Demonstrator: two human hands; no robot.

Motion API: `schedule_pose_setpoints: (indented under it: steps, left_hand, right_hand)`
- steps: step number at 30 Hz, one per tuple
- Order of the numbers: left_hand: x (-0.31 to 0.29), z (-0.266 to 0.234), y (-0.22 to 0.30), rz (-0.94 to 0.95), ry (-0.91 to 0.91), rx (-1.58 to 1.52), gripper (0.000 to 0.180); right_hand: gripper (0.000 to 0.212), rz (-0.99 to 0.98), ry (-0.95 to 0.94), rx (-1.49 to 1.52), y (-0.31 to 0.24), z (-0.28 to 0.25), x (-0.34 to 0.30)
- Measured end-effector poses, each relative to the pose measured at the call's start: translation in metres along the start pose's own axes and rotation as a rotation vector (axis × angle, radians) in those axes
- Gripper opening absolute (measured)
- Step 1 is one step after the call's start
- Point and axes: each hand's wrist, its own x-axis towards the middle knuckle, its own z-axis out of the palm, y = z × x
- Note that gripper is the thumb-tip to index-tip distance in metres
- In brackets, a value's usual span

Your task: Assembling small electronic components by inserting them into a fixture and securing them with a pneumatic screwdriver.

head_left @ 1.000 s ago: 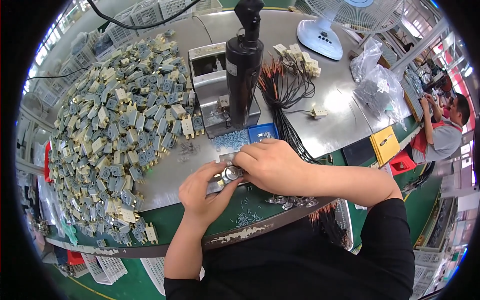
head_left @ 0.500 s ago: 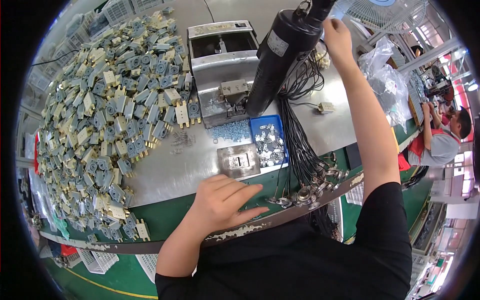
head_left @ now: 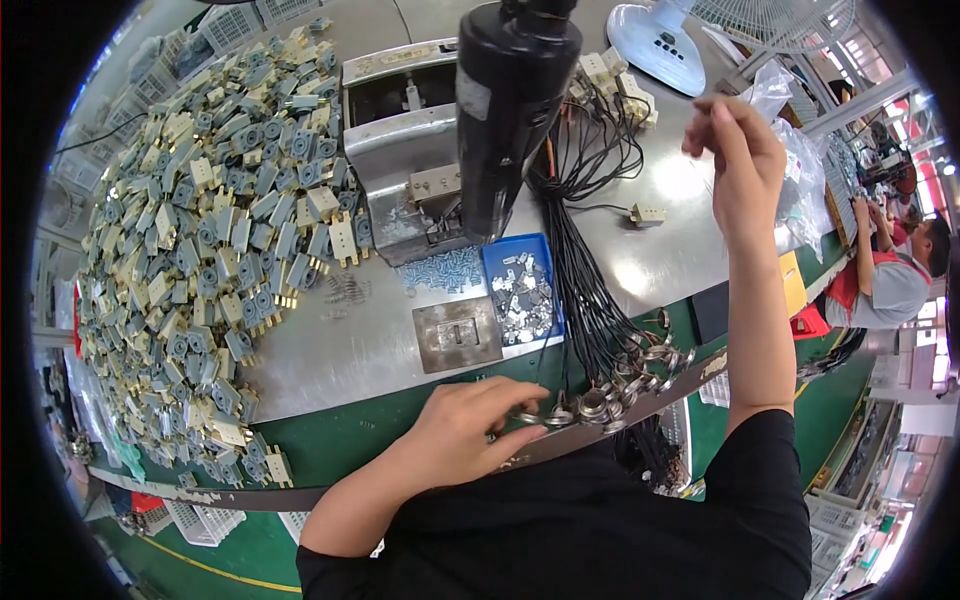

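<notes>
My left hand point(head_left: 468, 425) is at the near table edge, thumb and fingers apart on either side of a metal ring end point(head_left: 526, 417) of a black cable. Whether they touch it I cannot tell. More ring ends point(head_left: 595, 402) lie to its right on a bundle of black cables point(head_left: 572, 260). My right hand point(head_left: 745, 165) is raised over the right side of the table, fingers loosely bent and apart, with nothing visible in them. Ahead of my left hand lie a slotted metal plate point(head_left: 440, 350) and a blue tray point(head_left: 553, 255) of small metal parts.
A large heap of grey and cream plug parts point(head_left: 220, 230) covers the left. A metal machine point(head_left: 390, 150) and a black cylinder point(head_left: 510, 110) stand in the middle. Cream plug bodies point(head_left: 650, 216) on cables, a fan base point(head_left: 655, 50) and plastic bags point(head_left: 800, 190) are at right. A co-worker point(head_left: 885, 270) sits beyond.
My right hand has come back from beside the fan toward me. My left hand has moved slightly right and down to the ring ends. The whole view has shifted a little.
</notes>
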Motion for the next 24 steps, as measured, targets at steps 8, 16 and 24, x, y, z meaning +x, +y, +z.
schedule_pose_setpoints:
  steps: [8,16,24]
  left_hand:
    - [-0.004,-0.028,-0.003,-0.007,0.291,-0.249,0.029]
    - [0.011,-0.009,0.039,0.004,-0.077,-0.159,0.061]
    - [0.014,0.037,0.050,0.170,-0.108,0.314,0.075]
  right_hand:
    - [0.020,0.156,-0.563,-0.370,-0.028,0.011,-0.026]
    - [0.025,0.227,-0.843,-0.744,0.015,0.051,-0.042]
    - [0.030,0.246,-0.702,-0.877,0.024,0.075,-0.055]
